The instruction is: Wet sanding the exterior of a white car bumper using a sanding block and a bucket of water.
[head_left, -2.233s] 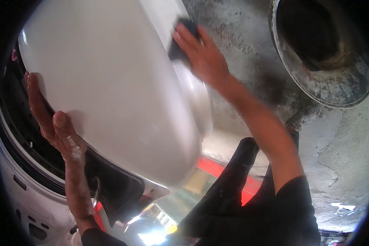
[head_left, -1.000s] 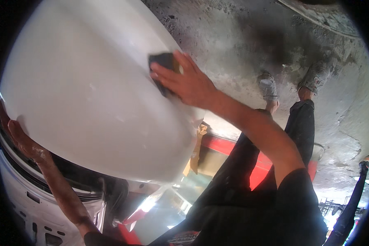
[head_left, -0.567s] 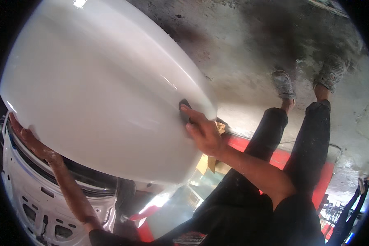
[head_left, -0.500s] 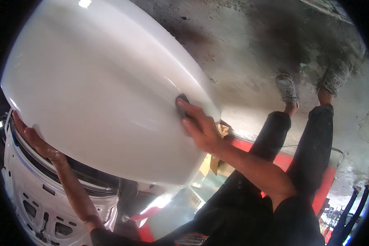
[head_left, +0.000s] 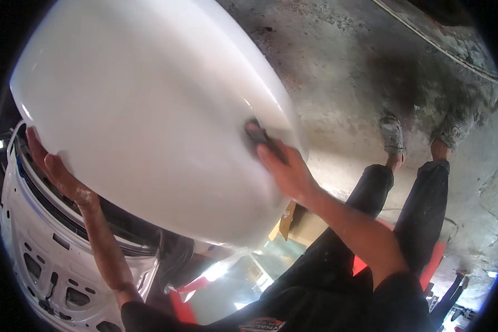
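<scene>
A large, glossy white car body panel (head_left: 149,127) with curved edges fills the left and middle. My right hand (head_left: 293,174) presses a small dark hand block (head_left: 268,143) onto it near the right-hand edge, with fingers and thumb wrapped round the block. The block's outline is slightly blurred, and my hand covers part of it. At the far left, my left hand (head_left: 63,177) lies along the panel's lower-left edge. Its fingers stretch out and its thumb stands apart, touching the rim. White residue shows on the left wrist.
Below my left arm stands a perforated white car panel (head_left: 66,276). Brown cardboard (head_left: 310,226) and red-edged surfaces (head_left: 181,307) lie below the panel. At the right are my legs (head_left: 423,205) and the stained concrete floor (head_left: 359,72), with a cable (head_left: 442,47) farther off.
My right hand has shifted and turned on the panel, so more of the dark block shows. My left hand stays at the panel's edge. The whole view has shifted slightly.
</scene>
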Motion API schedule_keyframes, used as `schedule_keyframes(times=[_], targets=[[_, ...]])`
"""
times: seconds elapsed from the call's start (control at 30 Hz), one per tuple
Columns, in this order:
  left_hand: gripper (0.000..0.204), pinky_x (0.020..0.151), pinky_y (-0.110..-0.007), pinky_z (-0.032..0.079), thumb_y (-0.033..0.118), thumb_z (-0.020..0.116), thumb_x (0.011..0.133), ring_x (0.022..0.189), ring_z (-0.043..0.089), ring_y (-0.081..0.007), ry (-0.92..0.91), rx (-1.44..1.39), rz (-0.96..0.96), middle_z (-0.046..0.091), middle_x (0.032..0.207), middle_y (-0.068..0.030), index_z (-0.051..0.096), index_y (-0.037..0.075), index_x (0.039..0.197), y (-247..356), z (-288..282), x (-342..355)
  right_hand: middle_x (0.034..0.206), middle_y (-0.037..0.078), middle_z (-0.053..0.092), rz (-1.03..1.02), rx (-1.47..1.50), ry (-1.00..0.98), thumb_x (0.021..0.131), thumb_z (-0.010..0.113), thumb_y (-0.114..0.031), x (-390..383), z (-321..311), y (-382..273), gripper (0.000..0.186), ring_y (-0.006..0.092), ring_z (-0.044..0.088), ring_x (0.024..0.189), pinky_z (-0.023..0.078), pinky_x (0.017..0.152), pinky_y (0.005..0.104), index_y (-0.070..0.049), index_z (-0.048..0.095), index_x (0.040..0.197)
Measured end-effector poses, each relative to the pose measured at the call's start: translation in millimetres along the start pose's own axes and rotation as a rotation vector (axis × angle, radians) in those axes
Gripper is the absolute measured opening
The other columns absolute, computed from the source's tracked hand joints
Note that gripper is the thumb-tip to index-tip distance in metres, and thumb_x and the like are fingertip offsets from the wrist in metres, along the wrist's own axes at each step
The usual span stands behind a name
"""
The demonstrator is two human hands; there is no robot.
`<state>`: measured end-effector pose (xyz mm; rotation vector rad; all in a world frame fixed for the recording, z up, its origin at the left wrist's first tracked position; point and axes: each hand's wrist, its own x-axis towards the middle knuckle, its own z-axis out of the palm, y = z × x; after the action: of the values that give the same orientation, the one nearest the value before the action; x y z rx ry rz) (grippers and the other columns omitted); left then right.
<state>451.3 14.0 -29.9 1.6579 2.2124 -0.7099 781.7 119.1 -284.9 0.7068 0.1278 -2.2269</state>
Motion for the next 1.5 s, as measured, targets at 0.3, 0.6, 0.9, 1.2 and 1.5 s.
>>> schedule_keyframes(times=[0.3, 0.6, 0.9, 1.2, 1.5], targets=[[0.070, 0.125, -0.050, 0.035, 0.055, 0.050, 0.107, 0.153, 0.036, -0.0301, 0.252, -0.459, -0.737, 0.034, 0.168, -0.0142, 0.034, 0.020, 0.165, 18.6, 10.9, 6.5, 0.171, 0.020, 0.030, -0.557, -0.598, 0.112, 0.091, 0.064, 0.005, -36.9, 24.1, 43.1, 0.076, 0.0383, 0.031, 0.157, 0.029, 0.129, 0.0455, -0.003, 0.037, 0.162], [0.074, 0.126, -0.057, 0.035, 0.063, 0.040, 0.104, 0.157, 0.029, -0.0311, 0.233, -0.450, -0.795, 0.029, 0.170, -0.0115, 0.037, 0.020, 0.164, 15.2, 0.5, 13.3, 0.163, 0.027, 0.041, -0.778, -0.586, 0.097, 0.105, 0.059, -0.019, 62.0, 75.9, -94.7, 0.058, 0.0412, 0.044, 0.148, 0.040, 0.120, 0.0470, 0.001, 0.042, 0.157], [0.076, 0.125, -0.050, 0.031, 0.063, 0.051, 0.104, 0.152, 0.041, -0.0351, 0.347, -0.290, -0.654, 0.048, 0.160, -0.0196, 0.052, 0.005, 0.154, -1.9, 4.4, 8.6, 0.172, 0.022, 0.026, -0.890, -0.666, 0.113, 0.102, 0.059, -0.006, 102.7, 129.5, -160.9, 0.066, 0.0455, 0.031, 0.155, 0.031, 0.127, 0.0492, -0.004, 0.035, 0.163], [0.067, 0.127, -0.053, 0.026, 0.060, 0.050, 0.103, 0.153, 0.042, -0.0381, 0.352, -0.172, -0.610, 0.051, 0.159, -0.0206, 0.059, 0.015, 0.151, -13.6, -11.4, 0.2, 0.172, 0.026, 0.024, -0.868, -0.915, 0.119, 0.078, 0.062, 0.005, -37.3, 108.4, 15.6, 0.092, 0.0503, 0.017, 0.159, 0.018, 0.130, 0.0579, 0.002, 0.030, 0.164], [0.068, 0.121, -0.056, 0.028, 0.045, 0.061, 0.100, 0.149, 0.042, -0.0441, 0.267, -0.085, -0.633, 0.046, 0.159, -0.0288, 0.052, 0.006, 0.155, -8.4, -24.3, -8.0, 0.174, 0.020, 0.022, -0.880, -0.785, 0.072, 0.107, 0.056, -0.017, 49.0, 165.7, -124.6, 0.063, 0.0399, 0.017, 0.162, 0.023, 0.130, 0.0451, 0.000, 0.033, 0.163]])
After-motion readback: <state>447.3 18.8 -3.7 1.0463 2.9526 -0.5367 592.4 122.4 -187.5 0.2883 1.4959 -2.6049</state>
